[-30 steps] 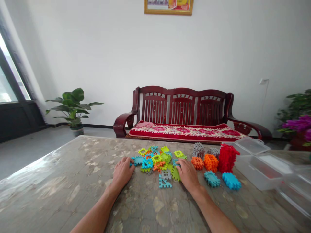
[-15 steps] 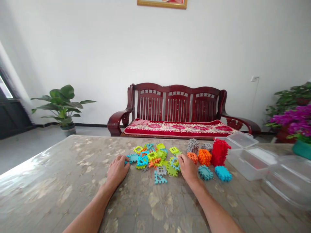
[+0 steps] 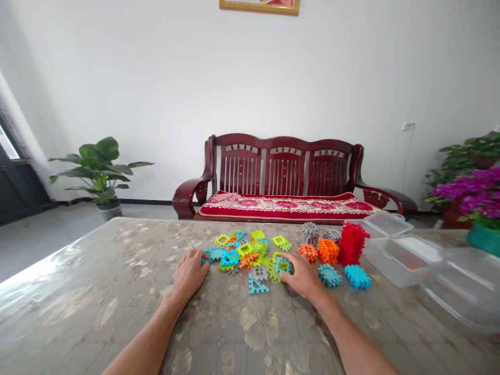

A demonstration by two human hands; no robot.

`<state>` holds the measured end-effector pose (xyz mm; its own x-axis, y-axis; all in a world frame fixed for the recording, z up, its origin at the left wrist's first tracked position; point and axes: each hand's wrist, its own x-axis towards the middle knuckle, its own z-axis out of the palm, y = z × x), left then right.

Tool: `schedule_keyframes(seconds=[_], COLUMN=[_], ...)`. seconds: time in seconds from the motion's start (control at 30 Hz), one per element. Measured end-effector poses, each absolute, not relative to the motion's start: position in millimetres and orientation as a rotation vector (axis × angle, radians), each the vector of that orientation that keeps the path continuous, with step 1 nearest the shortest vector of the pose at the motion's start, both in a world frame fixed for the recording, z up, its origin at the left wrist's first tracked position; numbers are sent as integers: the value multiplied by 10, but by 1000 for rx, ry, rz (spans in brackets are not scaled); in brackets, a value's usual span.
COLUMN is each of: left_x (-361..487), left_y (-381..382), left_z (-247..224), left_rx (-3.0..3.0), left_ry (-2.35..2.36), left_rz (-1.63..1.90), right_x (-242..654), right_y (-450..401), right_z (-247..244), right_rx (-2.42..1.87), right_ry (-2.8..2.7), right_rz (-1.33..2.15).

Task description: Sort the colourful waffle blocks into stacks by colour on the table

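Observation:
A loose heap of notched plastic building tiles (image 3: 244, 250) in blue, lime, orange and grey lies on the table. At its left edge rests my left hand (image 3: 190, 272), thumb and forefinger closed about the edge of a blue tile (image 3: 204, 258). My right hand (image 3: 303, 276) is at the heap's right side, its thumb and forefinger closed on opposite edges of a blue square tile (image 3: 282, 264) with an open middle. Beneath that tile is a lime tile (image 3: 274, 273). A grey window tile (image 3: 260, 273) and a teal tile with a triangular opening (image 3: 258, 284) lie between the hands.
Right of my right hand stand sorted stacks: red tiles (image 3: 352, 244), orange tiles (image 3: 328, 252), grey tiles (image 3: 310, 233), teal tiles (image 3: 329, 275) and blue tiles (image 3: 357, 277). Clear plastic boxes (image 3: 402, 263) stand farther right. Behind the table is a wooden bench (image 3: 285, 166).
My right hand has shifted slightly toward me, and its thumb and forefinger have spread around the blue square tile. My left hand stays in place.

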<state>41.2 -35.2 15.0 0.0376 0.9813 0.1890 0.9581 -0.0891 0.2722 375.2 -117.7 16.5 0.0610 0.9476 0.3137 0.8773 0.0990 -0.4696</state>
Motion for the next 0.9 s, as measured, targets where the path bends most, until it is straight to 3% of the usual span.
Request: schedule_keyframes(seconds=[0.47, 0.73, 0.9], left_x=[408, 412, 407], left_y=[-333, -340, -331], left_z=[158, 157, 135], left_rx=[2233, 2220, 2219], left_ry=[2073, 2056, 2066], left_rz=[455, 460, 491], right_x=[3564, 3589, 3540], right_y=[-1278, -1518, -1728], right_z=[234, 133, 225], right_rx=[-1847, -1687, -1445], right_ry=[-1785, -1657, -1941], right_rz=[-82, 205, 605])
